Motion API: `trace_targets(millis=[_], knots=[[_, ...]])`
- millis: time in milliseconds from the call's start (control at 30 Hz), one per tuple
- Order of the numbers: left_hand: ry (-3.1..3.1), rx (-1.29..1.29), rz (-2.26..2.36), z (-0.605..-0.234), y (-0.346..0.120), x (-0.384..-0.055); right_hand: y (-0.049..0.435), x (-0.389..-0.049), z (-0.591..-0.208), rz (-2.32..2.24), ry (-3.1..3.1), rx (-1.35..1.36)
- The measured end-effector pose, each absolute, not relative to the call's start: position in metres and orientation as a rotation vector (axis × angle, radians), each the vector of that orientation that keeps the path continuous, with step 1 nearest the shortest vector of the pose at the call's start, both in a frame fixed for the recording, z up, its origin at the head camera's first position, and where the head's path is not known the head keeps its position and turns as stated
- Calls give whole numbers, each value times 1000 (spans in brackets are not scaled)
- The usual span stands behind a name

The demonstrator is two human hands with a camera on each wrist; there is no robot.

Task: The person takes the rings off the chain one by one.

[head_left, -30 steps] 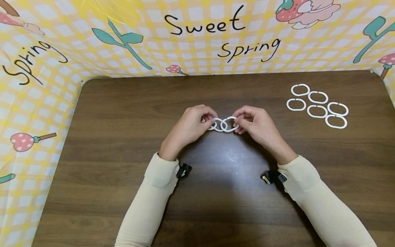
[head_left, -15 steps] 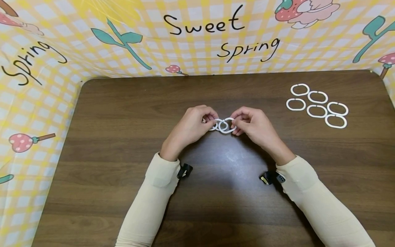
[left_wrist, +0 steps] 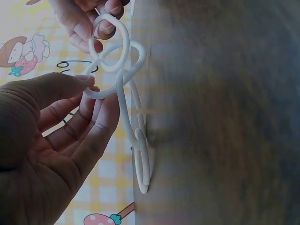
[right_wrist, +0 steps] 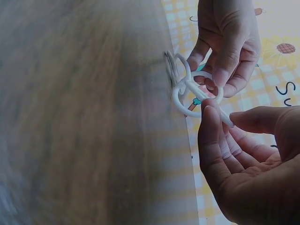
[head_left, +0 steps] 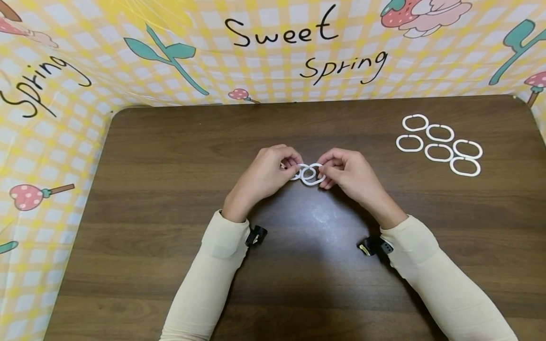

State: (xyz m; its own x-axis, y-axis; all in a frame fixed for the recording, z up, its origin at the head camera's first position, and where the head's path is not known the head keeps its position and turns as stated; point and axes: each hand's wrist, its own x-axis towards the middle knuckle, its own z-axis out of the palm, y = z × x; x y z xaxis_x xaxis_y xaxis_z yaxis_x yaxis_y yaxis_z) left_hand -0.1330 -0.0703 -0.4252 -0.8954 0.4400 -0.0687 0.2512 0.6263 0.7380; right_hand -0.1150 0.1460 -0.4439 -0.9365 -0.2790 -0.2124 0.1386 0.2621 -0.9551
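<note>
Chain (left_wrist: 123, 105) in pinch of left hand (head_left: 265, 173), ring (left_wrist: 125, 44) in pinch of right hand (head_left: 351, 173); six rings (head_left: 441, 161) toward far right corner of counter (head_left: 170, 265).

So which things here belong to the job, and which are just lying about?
Part of the job:
the white chain, held by the left hand
the white ring pinched in the right hand
probably the six loose rings, matching but untouched

Just there:
the brown table
the checked cloth

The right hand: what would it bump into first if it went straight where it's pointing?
Probably the white ring pinched by the left hand, then the left hand itself, though depth is hard to judge.
</note>
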Motion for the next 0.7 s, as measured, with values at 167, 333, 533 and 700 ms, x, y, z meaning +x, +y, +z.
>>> trace_targets(millis=[167, 333, 533, 700], knots=[[2615, 579, 1127, -424, -70, -133, 146, -115, -443, -1723, 2196, -128], [2625, 598, 1128, -424, -70, -133, 145, -115, -443, -1712, 2213, -129], [2624, 595, 1117, -424, -71, -133, 146, -114, -444, -1686, 2250, -147], [2627, 603, 1111, -423, -71, -133, 146, -114, -444, -1682, 2270, -162]])
